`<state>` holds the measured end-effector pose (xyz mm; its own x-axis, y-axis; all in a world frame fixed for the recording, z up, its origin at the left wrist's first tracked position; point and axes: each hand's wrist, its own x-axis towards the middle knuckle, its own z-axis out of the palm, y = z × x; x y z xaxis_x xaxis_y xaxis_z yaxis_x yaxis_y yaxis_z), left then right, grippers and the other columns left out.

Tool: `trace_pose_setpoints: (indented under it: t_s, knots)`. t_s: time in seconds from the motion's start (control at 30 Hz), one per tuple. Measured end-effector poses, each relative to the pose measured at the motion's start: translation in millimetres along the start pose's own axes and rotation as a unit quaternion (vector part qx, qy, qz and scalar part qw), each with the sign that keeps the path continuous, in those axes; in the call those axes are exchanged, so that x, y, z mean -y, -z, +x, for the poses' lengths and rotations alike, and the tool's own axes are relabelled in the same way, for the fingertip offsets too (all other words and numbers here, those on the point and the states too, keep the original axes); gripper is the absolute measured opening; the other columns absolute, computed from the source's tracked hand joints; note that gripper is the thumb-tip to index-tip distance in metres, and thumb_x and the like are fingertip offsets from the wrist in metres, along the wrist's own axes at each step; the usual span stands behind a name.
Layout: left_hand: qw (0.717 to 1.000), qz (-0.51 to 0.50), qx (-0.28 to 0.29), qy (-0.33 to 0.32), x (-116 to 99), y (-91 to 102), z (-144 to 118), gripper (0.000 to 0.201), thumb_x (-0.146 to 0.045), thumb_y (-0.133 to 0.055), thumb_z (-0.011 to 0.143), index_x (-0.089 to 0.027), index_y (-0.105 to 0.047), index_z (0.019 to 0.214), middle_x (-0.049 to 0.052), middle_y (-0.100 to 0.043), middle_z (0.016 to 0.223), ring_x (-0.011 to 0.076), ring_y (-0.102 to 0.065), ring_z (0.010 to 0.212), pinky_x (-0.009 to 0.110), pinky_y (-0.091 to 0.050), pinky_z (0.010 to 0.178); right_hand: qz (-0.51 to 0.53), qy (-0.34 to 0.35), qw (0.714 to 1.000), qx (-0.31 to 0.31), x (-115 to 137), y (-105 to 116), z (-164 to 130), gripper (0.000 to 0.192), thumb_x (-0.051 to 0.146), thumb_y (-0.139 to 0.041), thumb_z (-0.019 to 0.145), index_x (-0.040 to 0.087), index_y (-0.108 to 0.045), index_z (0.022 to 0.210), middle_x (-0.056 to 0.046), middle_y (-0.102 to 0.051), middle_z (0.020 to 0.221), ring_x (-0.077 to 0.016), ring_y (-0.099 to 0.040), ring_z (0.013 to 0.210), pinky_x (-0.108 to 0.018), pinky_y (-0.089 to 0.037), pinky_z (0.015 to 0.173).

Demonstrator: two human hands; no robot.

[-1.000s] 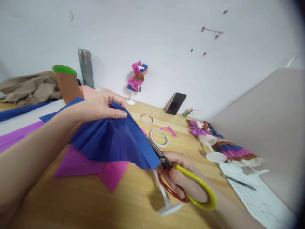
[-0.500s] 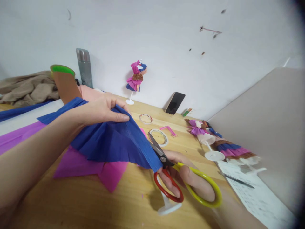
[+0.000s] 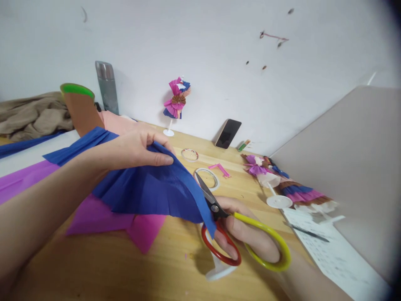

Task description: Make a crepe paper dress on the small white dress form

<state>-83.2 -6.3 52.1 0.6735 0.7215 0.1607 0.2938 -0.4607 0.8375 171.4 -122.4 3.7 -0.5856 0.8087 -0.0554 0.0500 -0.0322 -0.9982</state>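
Note:
My left hand (image 3: 140, 146) pinches the upper edge of a sheet of blue crepe paper (image 3: 156, 192) between thumb and fingers. The paper hangs in soft folds and stretches to the right. My right hand (image 3: 253, 234) is closed round scissors (image 3: 267, 228) with one yellow and one red handle loop. Their dark blades lie at the paper's right edge, where a narrow blue strip hangs down over the red loop. Below the blue sheet, magenta crepe paper (image 3: 100, 217) rests on the table.
Tape rings (image 3: 208, 179) and a pink scrap (image 3: 221, 168) lie mid-table. A phone (image 3: 228, 133) leans on the wall near a small paper dress on a stand (image 3: 177, 98). More paper dresses (image 3: 300, 192) lie right, by a pen (image 3: 310, 232). A bottle (image 3: 107, 88) stands left.
The scissors have cut further into the blue paper, and the narrow strip at its right end now droops lower. The whole view has shifted slightly.

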Motion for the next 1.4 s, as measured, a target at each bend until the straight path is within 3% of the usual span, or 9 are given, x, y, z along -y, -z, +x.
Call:
trace_pose_setpoints:
  t_s: [0.4, 0.63, 0.97, 1.4]
  knots:
    - [0.999, -0.023, 0.009, -0.025, 0, 3.1, 0, 0.018, -0.031, -0.075, 0.071, -0.015, -0.074, 0.080, 0.003, -0.075, 0.077, 0.0148, -0.069, 0.071, 0.018, -0.053, 0.063, 0.016, -0.011, 1.000, -0.019, -8, -2, -2, 0.055, 0.071, -0.055, 0.083, 0.017, -0.058, 0.089, 0.006, -0.045, 0.047, -0.0070, -0.033, 0.036, -0.023, -0.026, 0.039]
    - [1.000, -0.029, -0.002, -0.009, 1, 4.0, -2, 0.016, -0.030, -0.074, 0.071, -0.016, -0.073, 0.077, 0.001, -0.073, 0.072, 0.0141, -0.069, 0.068, 0.018, -0.052, 0.061, 0.026, 0.001, 1.000, -0.012, -2, -5, 1, 0.053, 0.070, -0.057, 0.082, 0.018, -0.053, 0.078, 0.007, -0.042, 0.042, -0.0067, -0.035, 0.035, -0.020, -0.028, 0.039]
    - [1.000, -0.028, 0.000, -0.009, 1, 5.1, -2, 0.018, -0.031, -0.076, 0.070, -0.015, -0.074, 0.077, 0.003, -0.074, 0.074, 0.0145, -0.069, 0.069, 0.018, -0.051, 0.060, 0.028, 0.007, 0.999, -0.020, -14, -4, 1, 0.052, 0.068, -0.056, 0.083, 0.016, -0.056, 0.083, 0.007, -0.042, 0.042, -0.0039, -0.030, 0.030, -0.016, -0.023, 0.032]
    - [0.999, -0.035, 0.006, -0.014, 2, 5.6, -1, 0.015, -0.029, -0.076, 0.070, -0.016, -0.074, 0.077, 0.002, -0.074, 0.074, 0.0137, -0.069, 0.068, 0.017, -0.052, 0.061, 0.030, -0.047, 0.998, -0.035, -16, -3, -4, 0.054, 0.070, -0.065, 0.074, 0.019, -0.051, 0.076, 0.008, -0.044, 0.045, -0.0027, -0.029, 0.030, -0.015, -0.022, 0.030]
